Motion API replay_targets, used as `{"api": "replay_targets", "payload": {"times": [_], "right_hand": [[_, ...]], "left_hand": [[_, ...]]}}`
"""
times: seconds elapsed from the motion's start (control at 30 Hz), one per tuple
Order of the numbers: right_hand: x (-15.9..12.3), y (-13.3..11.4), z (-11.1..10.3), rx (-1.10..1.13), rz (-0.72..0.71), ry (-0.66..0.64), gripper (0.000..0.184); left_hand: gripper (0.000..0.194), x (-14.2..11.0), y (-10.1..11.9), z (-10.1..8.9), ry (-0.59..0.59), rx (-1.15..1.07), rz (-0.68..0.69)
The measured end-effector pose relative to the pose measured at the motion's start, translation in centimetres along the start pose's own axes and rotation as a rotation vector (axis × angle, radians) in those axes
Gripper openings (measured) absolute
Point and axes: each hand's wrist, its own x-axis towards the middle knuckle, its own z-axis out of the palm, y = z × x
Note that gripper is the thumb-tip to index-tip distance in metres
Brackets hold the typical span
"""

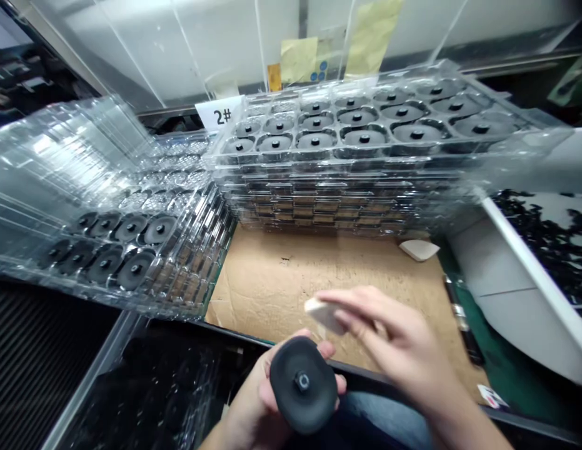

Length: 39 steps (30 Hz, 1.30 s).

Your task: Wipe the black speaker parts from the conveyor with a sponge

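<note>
Left hand (253, 400) is cradling a black disc part (291, 400) palm up, fingers curling around its rim from behind, so the grip is closed on the part. A central threaded stud (302, 380) is facing the camera. The disc is sitting over the tabletop's near edge, above the person's lap, with blue jeans (384, 422) showing below. Right hand (394, 340) is pinching a white foam wedge (324, 315), fingers pressed together over it, thumb hidden. The wedge is hovering just above the disc's upper edge; contact cannot be confirmed from this view.

A second white foam wedge (419, 250) is lying on a sheet of brown cardboard (276, 290), well ahead of the hands. Behind it, a tall stack of clear plastic trays (347, 187) is standing, its top tray holding rows of matching black discs in round pockets. A second stack of clear trays (131, 275) is lying tilted to the left, with more discs showing. A "2#" card (219, 115) is standing at the stack's back corner, with yellow notes (297, 59) on the clear panel behind. A black marker-like tool (462, 319) is lying on a green mat (501, 356) at right.
</note>
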Motion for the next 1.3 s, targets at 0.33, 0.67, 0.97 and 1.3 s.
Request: {"api": "replay_targets", "payload": {"times": [0.33,0.67,0.97,1.3], "right_hand": [[-4.7,10.4,3.2,-0.187,0.407,0.487,0.034],[-7.3,8.7,1.8,0.149,0.603,0.574,0.036],[-6.9,0.6,3.7,0.625,0.510,0.237,0.026],[-3.5,-1.3,1.7,1.013,0.632,-0.437,0.010]], "left_hand": [[0.050,-0.2,0.0,-1.8,-0.173,-0.268,0.001],[0.052,0.0,-0.5,-2.6,-0.183,0.170,0.326],[0.098,-1.0,-0.1,-3.0,-0.132,1.214,0.597],[0.132,-1.6,0.0,-2.5,-0.079,0.934,0.174]]}}
